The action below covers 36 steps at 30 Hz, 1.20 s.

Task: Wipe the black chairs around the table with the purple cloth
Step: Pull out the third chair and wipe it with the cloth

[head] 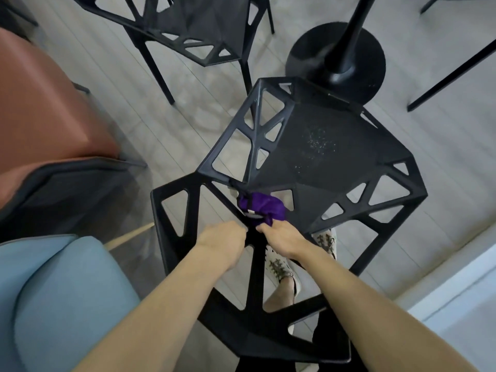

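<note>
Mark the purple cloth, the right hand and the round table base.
purple cloth (261,208), head view, middle of the bunched fabric.
right hand (281,238), head view, back of the hand.
round table base (306,57), head view, left part of the disc.

Near chair between the person and the table's foot

The near chair (322,146) stands at centre, its backrest toward the person and its seat beyond. The cloth (264,208) sits where backrest meets seat. The left hand (222,242) grips the backrest's middle strut just left of the cloth, and the right hand (284,240) holds the cloth's near end from the right. The person's shoes (279,267) show on the floor through the backrest's openings. The table base (308,57) lies just beyond the seat's far edge, and a second chair (193,22) stands farther back on the left. Two cushioned chairs sit at the left edge, the far one (45,108) behind the near one (61,299).
</note>
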### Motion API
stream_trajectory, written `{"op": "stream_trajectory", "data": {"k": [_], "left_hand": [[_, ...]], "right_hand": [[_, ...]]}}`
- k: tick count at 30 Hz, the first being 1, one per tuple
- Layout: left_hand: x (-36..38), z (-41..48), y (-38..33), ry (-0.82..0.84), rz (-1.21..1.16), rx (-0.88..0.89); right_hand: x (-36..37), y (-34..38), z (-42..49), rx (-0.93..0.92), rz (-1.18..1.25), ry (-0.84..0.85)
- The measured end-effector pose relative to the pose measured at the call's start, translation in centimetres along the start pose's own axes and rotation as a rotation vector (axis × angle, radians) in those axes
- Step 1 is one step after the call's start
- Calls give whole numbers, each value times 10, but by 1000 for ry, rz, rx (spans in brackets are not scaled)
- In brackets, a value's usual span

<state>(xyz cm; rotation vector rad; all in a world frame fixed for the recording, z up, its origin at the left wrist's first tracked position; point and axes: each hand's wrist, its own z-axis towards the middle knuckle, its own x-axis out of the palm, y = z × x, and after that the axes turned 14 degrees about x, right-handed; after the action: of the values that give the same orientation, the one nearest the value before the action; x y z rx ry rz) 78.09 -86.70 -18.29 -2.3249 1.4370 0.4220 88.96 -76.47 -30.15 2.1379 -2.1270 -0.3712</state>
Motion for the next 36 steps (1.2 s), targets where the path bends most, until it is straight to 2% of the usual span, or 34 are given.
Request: {"op": "stream_trajectory", "data": {"k": [3, 8, 12, 16, 21, 26, 28, 33, 36], "left_hand": [[-1, 5, 0, -18, 53, 16], [8, 13, 0, -29, 43, 29], [7, 13, 6, -35, 1, 55], [5, 8, 5, -51, -27, 63], [2, 6, 1, -39, -21, 25], [-1, 5, -6, -34, 29, 10], [-1, 5, -7, -33, 58, 2], [-2, 6, -8, -30, 95, -7], [1, 5, -9, -59, 120, -25]], "right_hand": [[-3, 32, 10, 1, -16, 49], [17, 57, 64, -3, 47, 7], [-13, 30, 36, -9, -45, -33], [-31, -18, -17, -49, -298, 5], [-18, -45, -41, -104, -205, -21], [-47, -78, 3, 64, -329, -46], [-40, -71, 9, 90, -332, -67], [-6, -52, -15, 10, -167, -42], [-33, -65, -9, 36, -316, -82]]}}
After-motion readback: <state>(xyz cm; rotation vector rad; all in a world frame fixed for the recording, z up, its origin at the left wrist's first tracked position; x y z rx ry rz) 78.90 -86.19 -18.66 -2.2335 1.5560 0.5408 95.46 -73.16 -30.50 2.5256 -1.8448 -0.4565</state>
